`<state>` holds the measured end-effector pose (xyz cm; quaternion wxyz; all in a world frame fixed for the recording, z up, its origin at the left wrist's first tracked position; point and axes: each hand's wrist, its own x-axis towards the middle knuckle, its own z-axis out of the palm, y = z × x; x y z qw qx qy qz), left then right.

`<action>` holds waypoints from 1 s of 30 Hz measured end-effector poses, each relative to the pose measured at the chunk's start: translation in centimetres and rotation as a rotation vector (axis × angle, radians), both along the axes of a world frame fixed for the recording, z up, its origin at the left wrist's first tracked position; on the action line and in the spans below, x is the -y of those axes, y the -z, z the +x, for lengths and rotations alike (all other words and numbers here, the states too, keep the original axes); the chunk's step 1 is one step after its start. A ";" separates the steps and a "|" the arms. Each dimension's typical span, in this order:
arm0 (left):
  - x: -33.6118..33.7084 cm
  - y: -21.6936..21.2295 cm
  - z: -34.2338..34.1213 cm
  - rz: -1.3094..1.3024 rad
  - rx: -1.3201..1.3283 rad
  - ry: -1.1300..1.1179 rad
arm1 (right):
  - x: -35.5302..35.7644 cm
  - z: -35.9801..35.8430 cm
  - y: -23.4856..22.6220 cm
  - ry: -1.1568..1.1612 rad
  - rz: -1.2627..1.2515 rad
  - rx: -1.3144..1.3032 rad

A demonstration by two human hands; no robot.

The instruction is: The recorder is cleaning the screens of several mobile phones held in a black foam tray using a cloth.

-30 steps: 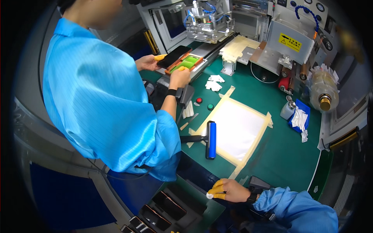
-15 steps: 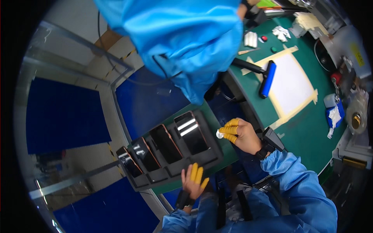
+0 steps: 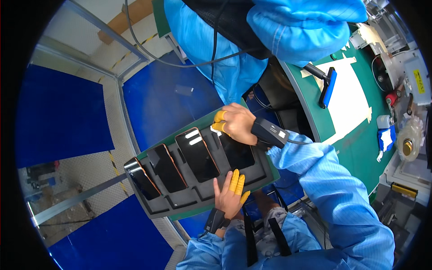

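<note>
A dark grey foam tray [image 3: 182, 198] holds several smartphones in a row, dark screens up. Over the far end of the rightmost smartphone [image 3: 238, 155], my right hand [image 3: 240, 123] is closed in a pinch on a small white wipe [image 3: 216, 129]. The wipe is pressed at the phone's far left corner, partly covered by my fingers. My left hand [image 3: 228, 198] lies at the tray's near side with fingers stretched, its tips by the near end of that same phone. Yellow finger cots cover some fingers of both hands.
Another person in a blue coat [image 3: 207, 40] stands close beyond the tray. On the green bench [image 3: 355, 139] to the right lie a blue roller [image 3: 328, 87] and a taped white sheet [image 3: 348, 101]. A metal frame [image 3: 81, 200] stands at the left.
My right hand has moved left and away from me, bringing the wipe onto the rightmost phone. My left hand has come up to the tray's near edge. The other person has shifted right.
</note>
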<state>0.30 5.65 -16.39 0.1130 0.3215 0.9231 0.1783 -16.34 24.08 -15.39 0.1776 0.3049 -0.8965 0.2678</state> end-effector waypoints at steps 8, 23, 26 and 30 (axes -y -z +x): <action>0.0 -0.1 -0.4 0.004 -0.010 -0.012 | -0.4 -2.3 0.2 -0.244 0.246 0.102; 0.0 0.6 -0.2 -0.032 -0.005 0.026 | -0.9 11.3 2.8 -0.023 -0.025 0.201; 0.0 0.5 -0.4 -0.051 -0.007 0.042 | -0.4 14.8 4.3 -0.005 -0.101 0.269; 0.5 0.9 -0.3 -0.087 -0.020 0.023 | -0.4 7.9 1.8 0.178 -0.219 0.487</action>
